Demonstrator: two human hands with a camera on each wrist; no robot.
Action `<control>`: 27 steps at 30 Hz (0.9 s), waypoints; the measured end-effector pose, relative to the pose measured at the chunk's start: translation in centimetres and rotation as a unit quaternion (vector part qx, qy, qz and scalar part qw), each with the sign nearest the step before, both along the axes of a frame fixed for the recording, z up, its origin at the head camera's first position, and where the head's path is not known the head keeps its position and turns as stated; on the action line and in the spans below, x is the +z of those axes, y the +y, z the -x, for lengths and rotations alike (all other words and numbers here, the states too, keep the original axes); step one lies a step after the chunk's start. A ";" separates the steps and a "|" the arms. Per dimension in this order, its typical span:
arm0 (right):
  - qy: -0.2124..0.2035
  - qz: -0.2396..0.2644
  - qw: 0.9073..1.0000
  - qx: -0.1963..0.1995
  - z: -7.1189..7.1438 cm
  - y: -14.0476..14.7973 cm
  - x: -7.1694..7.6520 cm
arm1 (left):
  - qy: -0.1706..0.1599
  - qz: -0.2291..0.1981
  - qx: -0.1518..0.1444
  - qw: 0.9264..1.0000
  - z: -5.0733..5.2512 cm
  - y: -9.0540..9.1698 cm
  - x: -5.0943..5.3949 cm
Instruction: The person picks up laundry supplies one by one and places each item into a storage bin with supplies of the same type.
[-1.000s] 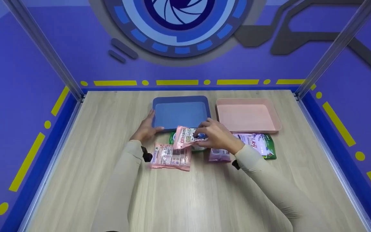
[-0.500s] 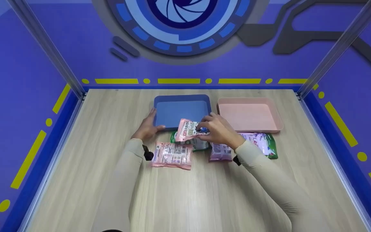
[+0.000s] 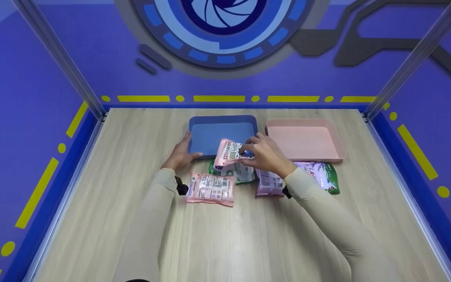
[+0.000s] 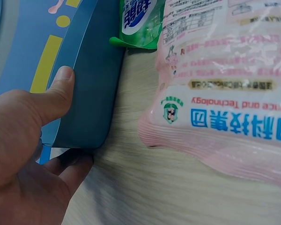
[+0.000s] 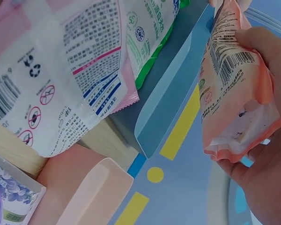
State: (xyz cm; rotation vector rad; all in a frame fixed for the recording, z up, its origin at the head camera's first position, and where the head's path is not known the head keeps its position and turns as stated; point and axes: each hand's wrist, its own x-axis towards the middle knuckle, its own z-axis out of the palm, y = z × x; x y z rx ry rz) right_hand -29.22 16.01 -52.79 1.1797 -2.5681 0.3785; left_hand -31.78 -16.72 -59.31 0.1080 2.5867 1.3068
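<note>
One blue side wall, marked in yellow, runs along the left edge of the wooden surface. From the left sleeve comes the person's left hand, thumb and fingers spread wide and fairly straight. It touches the near left corner of the blue tray, thumb at the near wall, fingers at the left one. The tray stands flat by the middle of the surface's far edge.

Closer to the near edge, the pink packet lies flat; the left wrist view shows its ridged pink end and blue lettering. A held packet, also pink, is raised and tilted, overlapping the tray's near wall in the head view; whether it touches anything below, I cannot tell. Behind it, partly hidden, the green packet lies at the tray's near side.

The right hand pinches the held packet by its right end, thumb on one side and fingers on the other. Below that hand lies the purple packet, partly covered by it in the head view. Toward the far right corner of the surface is the pink tray, just beside the blue one. At its near wall lies the green-edged flowered packet, beyond the right sleeve. Another wall follows the right edge.
</note>
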 end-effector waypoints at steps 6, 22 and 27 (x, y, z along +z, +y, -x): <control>0.000 0.003 1.000 -0.014 0.5 -0.2 -0.1 | 0.009 -0.001 -0.002 1.000 -0.1 0.0 0.0; -0.011 -0.018 0.997 -0.072 1.2 -0.8 -0.2 | -0.018 0.004 0.006 1.000 -0.1 0.3 0.5; -0.018 -0.027 0.996 -0.084 1.6 -1.1 -0.1 | -0.019 0.000 0.007 1.000 0.0 0.2 0.5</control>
